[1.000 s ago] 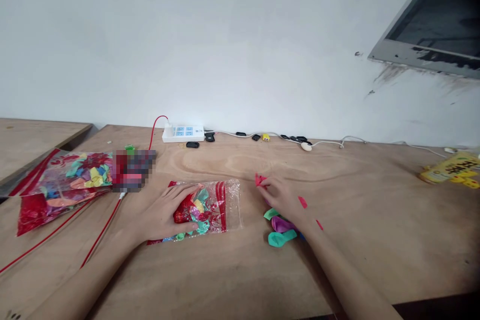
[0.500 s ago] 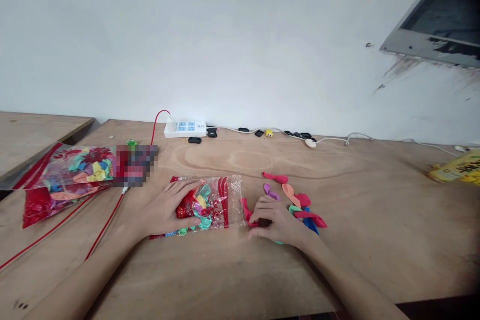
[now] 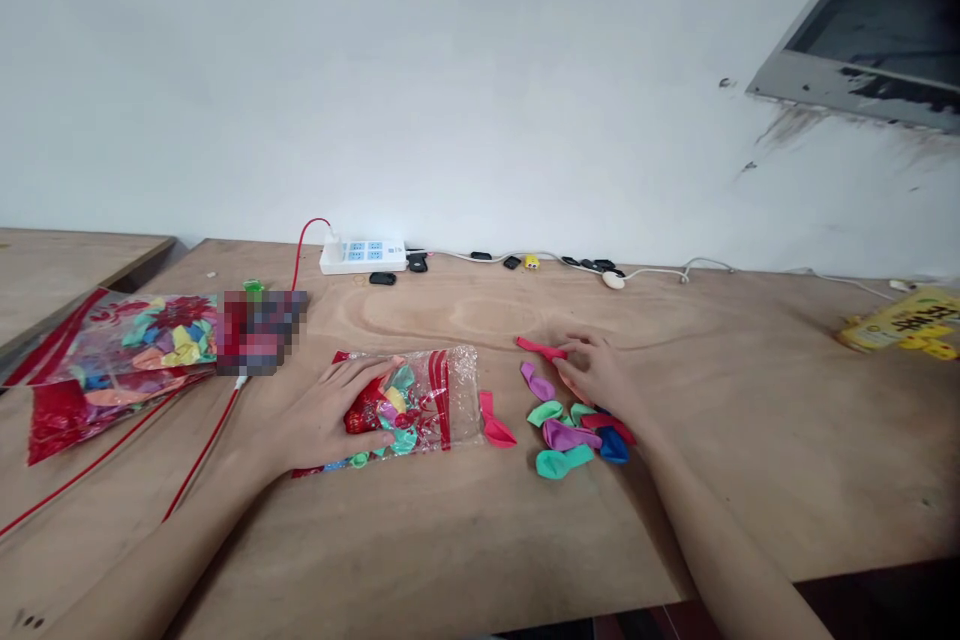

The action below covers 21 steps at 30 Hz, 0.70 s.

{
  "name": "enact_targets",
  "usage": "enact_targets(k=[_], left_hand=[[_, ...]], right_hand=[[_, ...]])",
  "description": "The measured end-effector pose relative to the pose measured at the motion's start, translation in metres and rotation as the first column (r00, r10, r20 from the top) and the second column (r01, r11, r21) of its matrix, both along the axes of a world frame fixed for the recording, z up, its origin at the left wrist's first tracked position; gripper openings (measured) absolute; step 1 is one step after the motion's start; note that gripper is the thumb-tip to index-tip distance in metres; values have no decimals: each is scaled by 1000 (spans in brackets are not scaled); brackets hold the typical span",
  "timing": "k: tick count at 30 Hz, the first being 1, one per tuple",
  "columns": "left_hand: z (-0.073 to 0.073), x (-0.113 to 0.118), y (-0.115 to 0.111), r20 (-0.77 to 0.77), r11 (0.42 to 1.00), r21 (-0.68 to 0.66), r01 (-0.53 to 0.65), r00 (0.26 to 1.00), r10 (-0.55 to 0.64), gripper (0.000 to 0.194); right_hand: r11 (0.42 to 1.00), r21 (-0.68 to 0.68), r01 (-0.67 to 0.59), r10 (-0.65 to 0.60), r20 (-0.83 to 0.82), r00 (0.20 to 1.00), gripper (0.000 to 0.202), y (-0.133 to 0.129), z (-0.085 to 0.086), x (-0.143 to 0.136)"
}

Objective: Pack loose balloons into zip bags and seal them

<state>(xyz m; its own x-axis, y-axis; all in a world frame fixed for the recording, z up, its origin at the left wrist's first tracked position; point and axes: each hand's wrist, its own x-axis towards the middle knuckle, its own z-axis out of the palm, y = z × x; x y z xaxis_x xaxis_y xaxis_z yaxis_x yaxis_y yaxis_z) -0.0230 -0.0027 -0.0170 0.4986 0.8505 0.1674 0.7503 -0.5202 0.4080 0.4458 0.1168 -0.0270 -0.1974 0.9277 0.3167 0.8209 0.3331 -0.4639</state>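
My left hand (image 3: 330,417) lies over the left end of a clear plastic bag (image 3: 459,398) with red print, thumb and fingers spread. Inside the bag are balloons of several colours. My right hand (image 3: 598,375) has its curled fingers at the wide end of a red balloon (image 3: 534,348); the thumb is mostly hidden. Beneath and around that hand lie a purple balloon (image 3: 538,381), a green balloon (image 3: 545,413), a blue balloon (image 3: 613,444) and a teal balloon (image 3: 562,461). A pinkish-red balloon (image 3: 496,425) sits beside the bag's right end.
More bagged balloons (image 3: 120,350) lie at the left, next to a blurred-out object (image 3: 259,332) with a red cable (image 3: 202,445). Along the wall stand a white power strip (image 3: 363,256) and small black pieces (image 3: 383,278). A yellow packet (image 3: 892,322) is at far right.
My right hand has moved away from the pinkish-red balloon by the bag, up and right to the farther red balloon. Balloons formerly under it now show. My left hand stays on the bag.
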Motion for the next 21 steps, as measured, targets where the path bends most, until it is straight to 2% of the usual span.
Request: enact_targets(k=[2, 5, 7, 9, 12, 13, 15, 18, 21], left_hand=[[0, 0, 0, -6, 1000, 3, 5, 1000, -5, 92], [-1, 0, 0, 3, 1000, 22, 5, 1000, -5, 91], [-2, 0, 0, 7, 1000, 20, -1, 1000, 1, 91], [-2, 0, 0, 3, 1000, 4, -3, 1000, 3, 92], [0, 1, -1, 0, 1000, -9, -3, 1000, 3, 92], [0, 1, -1, 0, 1000, -8, -3, 1000, 3, 92], [1, 1, -1, 4, 1000, -4, -4, 1000, 4, 91], [0, 0, -1, 16, 1000, 5, -5, 1000, 5, 91], [-3, -1, -1, 20, 1000, 12, -17, 1000, 17, 92]], right_hand=[[991, -127, -39, 5, -256, 967, 34, -6, 5, -8], [938, -326, -115, -105, -585, 804, 45, -18, 16, -25], [928, -341, -152, -136, -689, 712, 45, -25, 20, -37], [952, -277, -129, -112, -710, 695, 44, -34, 22, -48], [993, -106, -57, -14, -569, 822, 37, -55, 21, -63], [997, -33, -68, 44, -486, 873, 32, -64, 20, -68], [980, 93, -173, 193, -295, 936, 24, -84, 18, -77], [911, 149, -385, 393, -31, 919, 16, -111, 15, -86], [858, 96, -505, 486, 166, 858, 19, -128, 14, -85]])
